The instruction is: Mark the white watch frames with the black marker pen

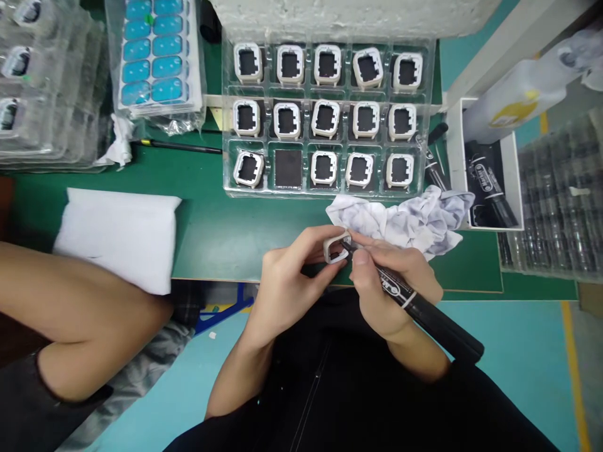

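Between the thumb and fingers of my left hand (292,282) is a small white watch-case frame (331,250), tilted so that its opening shows. My right hand (393,282) grips a black marker pen (424,317), its tip at the inner edge of the frame. Whether the tip touches the frame is hard to make out. Beyond my hands lies a clear plastic tray (296,191) with similar white frames in its compartments. One front-row compartment (288,168), second from the left, holds no frame. A crumpled white cloth (400,220) lies just past my right hand.
A co-worker's bare arm (94,307) reaches in at left, near a folded white cloth (117,232). Stacked trays (51,94) and a pack of blue pieces (153,53) stand behind. At right are a white box (516,169) with markers, a plastic bottle (522,94) and more trays (560,201).
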Tool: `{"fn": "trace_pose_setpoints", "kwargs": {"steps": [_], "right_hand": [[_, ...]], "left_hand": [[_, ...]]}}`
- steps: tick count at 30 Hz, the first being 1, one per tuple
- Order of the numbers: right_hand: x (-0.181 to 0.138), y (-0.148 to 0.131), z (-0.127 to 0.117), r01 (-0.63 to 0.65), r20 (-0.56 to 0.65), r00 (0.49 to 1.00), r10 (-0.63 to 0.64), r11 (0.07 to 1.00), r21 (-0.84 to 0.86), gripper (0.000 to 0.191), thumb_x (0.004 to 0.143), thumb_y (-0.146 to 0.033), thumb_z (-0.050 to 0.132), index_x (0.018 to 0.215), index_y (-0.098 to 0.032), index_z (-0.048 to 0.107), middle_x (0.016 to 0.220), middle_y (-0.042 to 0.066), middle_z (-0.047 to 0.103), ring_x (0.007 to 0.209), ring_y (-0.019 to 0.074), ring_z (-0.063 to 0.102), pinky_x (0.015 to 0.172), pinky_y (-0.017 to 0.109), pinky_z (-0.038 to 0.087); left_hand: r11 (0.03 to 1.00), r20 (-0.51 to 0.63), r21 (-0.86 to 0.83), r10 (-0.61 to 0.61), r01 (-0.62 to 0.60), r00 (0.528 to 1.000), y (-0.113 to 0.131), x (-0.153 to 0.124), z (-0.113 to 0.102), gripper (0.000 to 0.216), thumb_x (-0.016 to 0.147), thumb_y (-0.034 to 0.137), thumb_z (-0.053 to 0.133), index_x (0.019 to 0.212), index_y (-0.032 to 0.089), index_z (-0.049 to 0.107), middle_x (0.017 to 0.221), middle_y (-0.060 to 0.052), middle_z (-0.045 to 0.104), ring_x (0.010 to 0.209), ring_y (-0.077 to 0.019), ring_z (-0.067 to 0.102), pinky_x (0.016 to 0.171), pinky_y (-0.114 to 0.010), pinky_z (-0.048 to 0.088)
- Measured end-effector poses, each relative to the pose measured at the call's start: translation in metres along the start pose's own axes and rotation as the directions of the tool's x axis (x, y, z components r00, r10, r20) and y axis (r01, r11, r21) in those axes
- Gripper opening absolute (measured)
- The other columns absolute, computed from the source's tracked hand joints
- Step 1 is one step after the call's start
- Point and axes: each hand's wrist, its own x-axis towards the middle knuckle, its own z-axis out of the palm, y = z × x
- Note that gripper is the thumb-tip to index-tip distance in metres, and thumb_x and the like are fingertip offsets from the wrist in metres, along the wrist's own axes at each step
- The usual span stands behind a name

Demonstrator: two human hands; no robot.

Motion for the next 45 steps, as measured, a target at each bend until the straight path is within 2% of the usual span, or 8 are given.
{"fn": "trace_pose_setpoints", "kwargs": {"steps": [3, 7, 14, 22, 29, 35, 40, 45], "right_hand": [[0.0004, 0.0002, -0.0017, 0.002, 0.017, 1.0, -0.002, 1.0, -0.003, 0.018, 0.1, -0.016, 0.085, 0.106, -0.029, 0.076, 0.087, -0.002, 0.089, 0.093, 0.0329, 0.095, 0.085, 0.049, 0.084], [0.0014, -0.0005, -0.0016, 0.012, 0.012, 1.0, -0.012, 0.999, -0.043, 0.014, 0.102, -0.018, 0.083, 0.105, -0.029, 0.076, 0.083, -0.002, 0.087, 0.091, 0.0312, 0.094, 0.079, 0.045, 0.084], [-0.0016, 0.0011, -0.0008, -0.003, -0.013, 1.0, 0.003, 0.999, -0.041, 0.013, 0.101, -0.019, 0.083, 0.104, -0.029, 0.075, 0.083, -0.003, 0.087, 0.086, 0.0289, 0.094, 0.084, 0.047, 0.084], [0.0068, -0.0016, -0.001, 0.173, 0.046, 0.985, -0.169, 0.98, -0.102, 0.028, 0.095, -0.008, 0.083, 0.111, -0.031, 0.079, 0.083, -0.004, 0.085, 0.082, 0.0293, 0.093, 0.077, 0.043, 0.085], [0.0062, 0.0013, -0.0004, 0.169, 0.039, 0.985, -0.167, 0.985, -0.043, 0.038, 0.092, -0.002, 0.083, 0.119, -0.028, 0.082, 0.091, -0.003, 0.089, 0.089, 0.0274, 0.094, 0.081, 0.037, 0.084], [0.008, 0.0031, -0.0003, 0.241, 0.047, 0.97, -0.238, 0.968, -0.072, 0.035, 0.089, -0.001, 0.084, 0.116, -0.024, 0.082, 0.089, -0.001, 0.089, 0.09, 0.0279, 0.095, 0.084, 0.033, 0.083], [0.0057, -0.0001, 0.0003, 0.169, 0.019, 0.986, -0.168, 0.983, -0.068, 0.032, 0.093, -0.004, 0.083, 0.115, -0.027, 0.082, 0.087, -0.001, 0.088, 0.09, 0.0281, 0.095, 0.081, 0.036, 0.083], [0.0056, -0.0022, -0.0029, 0.107, 0.058, 0.993, -0.104, 0.993, -0.042, 0.03, 0.094, -0.006, 0.084, 0.113, -0.029, 0.081, 0.091, -0.002, 0.091, 0.092, 0.0283, 0.095, 0.085, 0.037, 0.083]], "left_hand": [[1.0, -0.008, 0.014, -0.006, 0.006, 1.0, -0.0015, -0.0016, 0.0002, 0.035, 0.105, 0.027, 0.089, 0.138, 0.031, 0.08, 0.124, 0.001, 0.09, 0.106, -0.0204, 0.091, 0.099, -0.028, 0.076], [0.999, -0.005, 0.036, 0.008, -0.008, 1.0, -0.0022, -0.0022, 0.001, 0.034, 0.106, 0.03, 0.088, 0.139, 0.032, 0.079, 0.124, 0.0, 0.09, 0.106, -0.021, 0.092, 0.098, -0.028, 0.077], [0.99, -0.004, 0.121, 0.066, -0.066, 0.998, -0.0019, -0.0038, 0.0025, 0.039, 0.106, 0.023, 0.086, 0.142, 0.035, 0.078, 0.12, 0.002, 0.091, 0.1, -0.0189, 0.092, 0.09, -0.026, 0.075], [0.986, -0.013, 0.15, 0.07, -0.067, 0.997, -0.0009, -0.0048, 0.0027, 0.034, 0.108, 0.025, 0.083, 0.141, 0.033, 0.079, 0.109, 0.002, 0.092, 0.091, -0.018, 0.09, 0.083, -0.026, 0.073], [0.985, -0.016, 0.153, 0.079, -0.076, 0.997, -0.0016, -0.0052, 0.0031, 0.038, 0.107, 0.022, 0.084, 0.143, 0.03, 0.078, 0.111, 0.001, 0.092, 0.094, -0.0182, 0.091, 0.085, -0.025, 0.074], [0.982, -0.031, 0.153, 0.113, -0.107, 0.993, -0.0023, -0.0053, 0.0031, 0.039, 0.105, 0.018, 0.085, 0.142, 0.03, 0.078, 0.11, 0.001, 0.092, 0.092, -0.0167, 0.091, 0.083, -0.022, 0.073], [0.986, -0.032, 0.105, 0.134, -0.13, 0.99, -0.0034, -0.0041, 0.004, 0.04, 0.105, 0.016, 0.085, 0.142, 0.03, 0.078, 0.114, 0.001, 0.092, 0.096, -0.016, 0.091, 0.087, -0.021, 0.074], [0.989, -0.036, 0.073, 0.131, -0.128, 0.991, -0.0044, -0.0037, 0.0038, 0.042, 0.103, 0.016, 0.088, 0.142, 0.029, 0.078, 0.118, 0.001, 0.092, 0.098, -0.0153, 0.092, 0.091, -0.02, 0.074]]}}
